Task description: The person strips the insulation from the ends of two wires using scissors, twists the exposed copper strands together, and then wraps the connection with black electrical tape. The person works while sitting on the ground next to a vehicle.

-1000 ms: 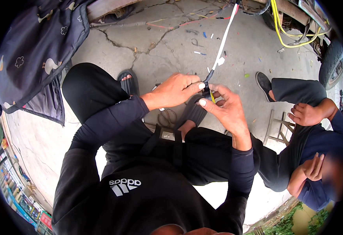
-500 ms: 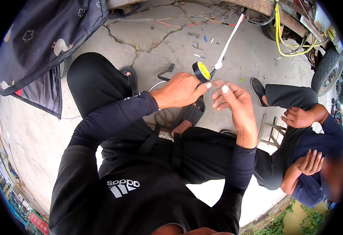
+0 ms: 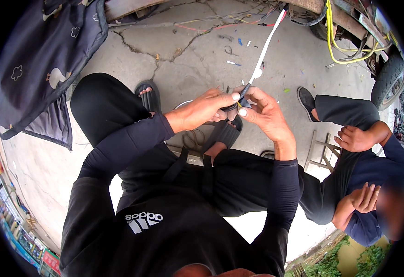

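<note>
A white cable point(image 3: 267, 46) slants down from the top toward my hands, and its near end is wrapped in black tape point(image 3: 245, 90). My right hand point(image 3: 269, 115) is closed on that taped end between thumb and fingers. Beside it, almost touching, my left hand point(image 3: 204, 107) is closed around a roll of black electrical tape point(image 3: 229, 108). Its fingers cover most of the roll. A small bit of yellow shows between the two hands.
Another person point(image 3: 368, 184) sits at the right by a wooden stool point(image 3: 319, 152). Yellow cables point(image 3: 330, 41) hang from a vehicle with a tyre point(image 3: 390, 83). Thin wires and scraps lie on the cracked concrete floor point(image 3: 132, 60). A dark patterned cover point(image 3: 36, 69) hangs at the left.
My left hand has come down and brought the tape roll under the cable end. My right hand, spread apart before, has closed on the taped end.
</note>
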`<state>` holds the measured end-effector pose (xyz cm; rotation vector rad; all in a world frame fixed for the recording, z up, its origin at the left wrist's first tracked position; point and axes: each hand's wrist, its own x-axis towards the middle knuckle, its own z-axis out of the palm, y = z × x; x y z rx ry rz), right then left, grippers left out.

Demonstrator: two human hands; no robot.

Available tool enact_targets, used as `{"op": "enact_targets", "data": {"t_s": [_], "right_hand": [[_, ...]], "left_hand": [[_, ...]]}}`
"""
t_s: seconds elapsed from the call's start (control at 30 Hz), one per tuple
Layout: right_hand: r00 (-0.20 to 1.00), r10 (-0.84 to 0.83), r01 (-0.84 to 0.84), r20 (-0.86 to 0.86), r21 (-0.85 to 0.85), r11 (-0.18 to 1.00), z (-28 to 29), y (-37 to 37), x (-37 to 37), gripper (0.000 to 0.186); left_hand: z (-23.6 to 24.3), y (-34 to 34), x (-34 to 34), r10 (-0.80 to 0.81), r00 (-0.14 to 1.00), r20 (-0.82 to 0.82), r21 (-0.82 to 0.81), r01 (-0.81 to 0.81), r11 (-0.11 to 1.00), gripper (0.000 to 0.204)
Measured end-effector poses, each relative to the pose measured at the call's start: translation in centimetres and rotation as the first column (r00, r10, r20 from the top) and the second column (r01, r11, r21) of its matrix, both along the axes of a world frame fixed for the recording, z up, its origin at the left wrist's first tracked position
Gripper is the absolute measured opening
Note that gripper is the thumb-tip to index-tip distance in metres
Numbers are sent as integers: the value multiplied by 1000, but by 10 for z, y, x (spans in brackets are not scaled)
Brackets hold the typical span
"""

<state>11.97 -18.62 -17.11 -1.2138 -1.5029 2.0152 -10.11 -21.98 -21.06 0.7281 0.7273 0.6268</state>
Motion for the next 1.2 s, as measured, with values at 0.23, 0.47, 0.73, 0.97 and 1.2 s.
{"op": "enact_targets", "data": {"t_s": [0.23, 0.47, 0.73, 0.97, 1.2], "right_hand": [[986, -74, 73, 147, 15, 997, 18, 1, 21, 45], [978, -161, 168, 131, -44, 985, 7, -16, 38, 52], [967, -218, 229, 130, -77, 970, 28, -33, 25, 47], [952, -228, 254, 206, -109, 961, 43, -42, 6, 53], [931, -280, 266, 234, 90, 960, 29, -27, 7, 52]], "left_hand": [[5, 14, 22, 79, 950, -302, 402, 52, 914, 37], [11, 14, 33, 111, 879, -465, 505, 160, 848, 30], [0, -10, 31, 396, 745, -537, 811, 327, 485, 21], [7, -21, 17, 430, 638, -639, 767, 488, 416, 21], [-11, -18, 6, 341, 753, -562, 712, 230, 663, 52]]}}
